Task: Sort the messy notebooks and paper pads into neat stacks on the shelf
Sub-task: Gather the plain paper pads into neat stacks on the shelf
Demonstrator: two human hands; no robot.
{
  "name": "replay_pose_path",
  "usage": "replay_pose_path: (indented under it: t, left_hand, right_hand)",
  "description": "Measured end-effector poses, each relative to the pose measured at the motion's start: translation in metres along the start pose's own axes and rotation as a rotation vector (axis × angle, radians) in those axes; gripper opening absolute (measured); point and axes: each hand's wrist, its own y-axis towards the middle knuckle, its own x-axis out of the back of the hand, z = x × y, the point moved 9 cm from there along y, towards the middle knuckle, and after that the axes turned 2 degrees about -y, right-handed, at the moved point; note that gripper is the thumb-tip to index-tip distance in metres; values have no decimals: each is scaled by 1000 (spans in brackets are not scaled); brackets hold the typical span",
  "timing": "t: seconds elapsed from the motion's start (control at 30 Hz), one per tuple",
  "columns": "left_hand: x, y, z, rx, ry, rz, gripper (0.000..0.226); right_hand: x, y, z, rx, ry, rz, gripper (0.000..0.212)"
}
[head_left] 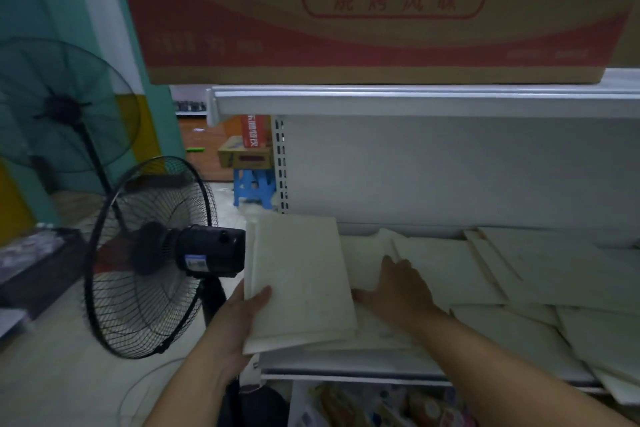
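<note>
At the far left stands a black wire-caged pedestal fan (149,253), its motor housing just beside the shelf end; it crowds the space where the left arm works.

Next comes the left hand (239,315), clamped on the left edge of a pale cream rectangular paper pad (301,277), thumb (261,293) on top and the fingers hidden beneath; the pad's long axis runs away from the person, front to back, and its near corner overhangs the front lip of the white metal shelf (346,366).

Just right of the pad, the right hand (398,284) lies flat with straight fingers on a loose sheet-like pad, holding nothing; the two hands are apart, with the held pad between them.

Farther right, the scattered cream pads (519,270) sprawl at skewed angles, overlapping, some slipping past the shelf front; they lie wholly to the right of both hands, so the right hand is plainly nearer and, I judge, the one to draw them leftward toward the held pad.

Above everything sits a red and brown cardboard box (381,10).
</note>
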Motion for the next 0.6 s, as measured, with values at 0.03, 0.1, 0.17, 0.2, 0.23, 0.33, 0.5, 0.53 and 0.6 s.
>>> replay_pose_path:
  t: [0.03,0.1,0.17,0.2,0.23,0.33,0.5,0.53,0.6]
  left_hand:
    - [2,-1,1,4,-11,-3,36]
    - [6,-1,3,1,-29,-10,35]
    - [9,-3,1,-13,-42,-11,32]
    - [12,-4,-2,-31,-40,-13,32]
    - [16,-4,-5,-55,-25,-26,32]
    - [18,-1,-18,-110,19,-28,33]
    - [-20,3,-12,-108,104,19,47]
    - [-37,1,-8,-98,106,46,53]
    - [-74,-6,3,-75,115,110,49]
  right_hand:
    - [3,2,-3,-23,118,13,101]
    - [12,5,-9,-59,323,11,80]
    - [31,6,-6,8,416,-64,53]
    - [42,6,-3,71,442,-95,47]
    - [53,4,-2,121,485,-118,45]
    - [81,-3,-32,95,855,-164,38]
    - [106,-30,-69,10,1298,-171,36]
    - [105,-32,-70,-3,1297,-158,35]
    - [96,-35,-65,-28,1316,-97,34]
